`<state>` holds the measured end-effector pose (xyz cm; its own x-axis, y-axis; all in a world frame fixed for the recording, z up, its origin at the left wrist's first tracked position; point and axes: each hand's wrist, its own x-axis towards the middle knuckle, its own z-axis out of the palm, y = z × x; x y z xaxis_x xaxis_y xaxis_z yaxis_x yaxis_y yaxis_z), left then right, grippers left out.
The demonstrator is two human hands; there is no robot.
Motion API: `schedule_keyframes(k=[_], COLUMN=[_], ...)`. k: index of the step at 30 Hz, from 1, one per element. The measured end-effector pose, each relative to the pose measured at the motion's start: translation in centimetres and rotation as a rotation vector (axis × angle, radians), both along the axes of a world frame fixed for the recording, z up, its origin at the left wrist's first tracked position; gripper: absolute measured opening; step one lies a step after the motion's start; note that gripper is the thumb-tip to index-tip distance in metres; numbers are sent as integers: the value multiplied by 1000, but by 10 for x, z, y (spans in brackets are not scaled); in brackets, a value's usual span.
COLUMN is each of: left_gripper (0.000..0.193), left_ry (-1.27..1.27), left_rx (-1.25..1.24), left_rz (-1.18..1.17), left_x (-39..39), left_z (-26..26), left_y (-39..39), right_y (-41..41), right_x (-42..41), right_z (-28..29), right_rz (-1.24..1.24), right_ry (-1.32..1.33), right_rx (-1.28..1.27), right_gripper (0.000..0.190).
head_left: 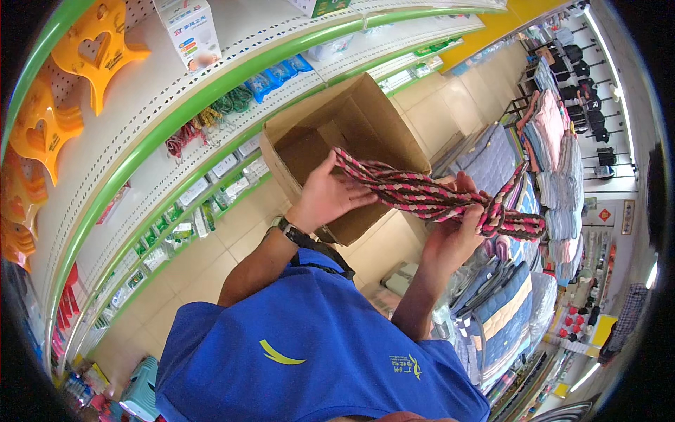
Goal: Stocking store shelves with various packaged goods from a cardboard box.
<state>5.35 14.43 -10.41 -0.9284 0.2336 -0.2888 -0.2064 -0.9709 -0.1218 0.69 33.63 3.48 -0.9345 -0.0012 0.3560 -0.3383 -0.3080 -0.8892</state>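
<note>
A bundle of braided rope (422,196) in pink, white and dark brown stretches between my hands. My right hand (454,232) grips it near the knot, where the rope wraps around the strands and a short loop sticks out to the right. My left hand (332,192) is at the opposite, looped end, its thumb against the strands and its fingers underneath. Below the rope, an open-topped cardboard box (364,113) shows its brown inner walls. The bundle hides part of the box's near right side.
To the left run green-edged shelves (232,79) with orange plastic items (97,50), a white carton (190,34), coiled cords (232,100) and blue packets (274,79). Stacks of folded textiles (548,142) and quilted mats (501,311) rise on the right. The tiled floor (211,269) shows between.
</note>
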Motion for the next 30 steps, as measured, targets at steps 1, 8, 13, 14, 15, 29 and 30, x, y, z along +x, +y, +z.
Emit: schedule_keyframes(k=[1, 8, 13, 14, 15, 29, 30], left_gripper=[79, 117, 123, 121, 119, 65, 65], left_ry=[16, 385, 769, 719, 682, 207, 199], left_rx=[110, 106, -112, -88, -68, 2, 8], left_rz=[-49, -527, -469, -421, -373, 527, 532], left_x=[1, 18, 26, 21, 15, -6, -5], left_z=[-4, 2, 25, 29, 32, 38, 36], left_y=[9, 77, 86, 89, 91, -17, -15], right_y=[-2, -24, -25, -25, -24, -18, -19], right_x=[-1, 0, 6, 5, 5, 11, 11], right_z=[0, -1, 5, 5, 6, 3, 2], right_rz=[4, -143, -217, -223, -228, -74, -39], right_ry=[3, 99, 136, 127, 119, -85, -60], right_rx=[8, 141, 188, 167, 147, 33, 32], right_gripper=[43, 55, 59, 60, 60, 31, 31])
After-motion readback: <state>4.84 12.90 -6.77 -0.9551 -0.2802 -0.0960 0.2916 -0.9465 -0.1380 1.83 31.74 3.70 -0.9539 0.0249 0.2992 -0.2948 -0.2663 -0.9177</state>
